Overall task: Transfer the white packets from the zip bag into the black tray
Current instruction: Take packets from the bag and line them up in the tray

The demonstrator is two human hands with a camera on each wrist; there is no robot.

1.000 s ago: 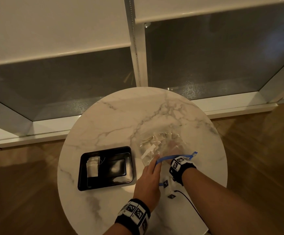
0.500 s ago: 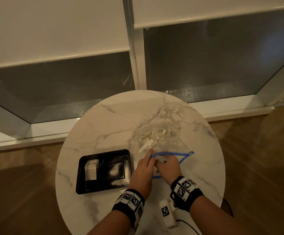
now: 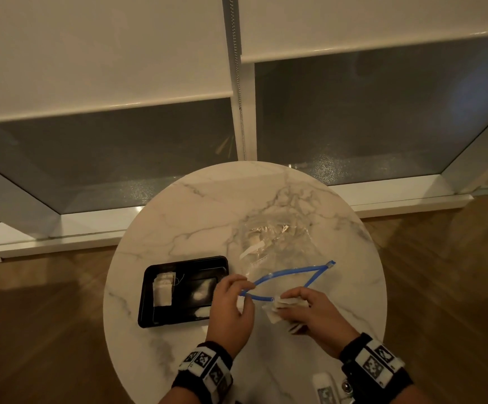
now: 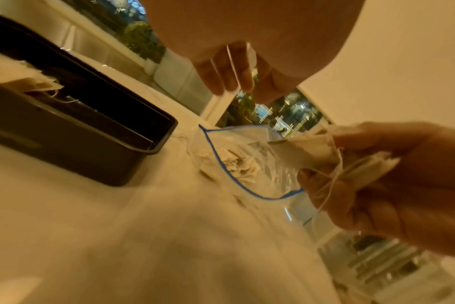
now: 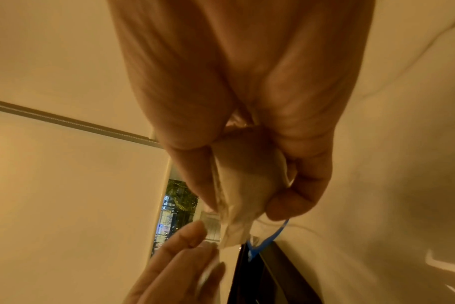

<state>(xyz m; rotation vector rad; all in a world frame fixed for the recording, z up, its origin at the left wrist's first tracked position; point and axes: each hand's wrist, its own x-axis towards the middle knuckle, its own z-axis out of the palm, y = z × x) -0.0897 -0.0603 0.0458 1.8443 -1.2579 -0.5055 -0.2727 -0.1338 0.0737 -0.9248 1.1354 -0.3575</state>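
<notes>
A clear zip bag (image 3: 277, 243) with a blue zip rim (image 3: 292, 271) lies on the round marble table (image 3: 196, 217), its mouth gaping toward me. My left hand (image 3: 244, 293) pinches the rim's near-left end; in the left wrist view the left hand's fingers (image 4: 229, 76) hold clear plastic. Just outside the mouth, my right hand (image 3: 289, 306) grips a bunch of white packets (image 3: 285, 304), also seen as white packets (image 5: 242, 185) with strings. More packets (image 4: 234, 164) stay inside the bag. The black tray (image 3: 213, 262) sits left of my hands and holds a few packets (image 3: 162, 288).
A small white device (image 3: 324, 386) with a marker and cable lies at the table's near edge by my right wrist. Window frame and sill run behind the table. Wooden floor surrounds it. The tray's right half (image 3: 202, 295) holds no packets.
My right hand has come back out of the bag toward me, holding white packets. The left hand stays at the bag's rim, and the mouth gapes wider.
</notes>
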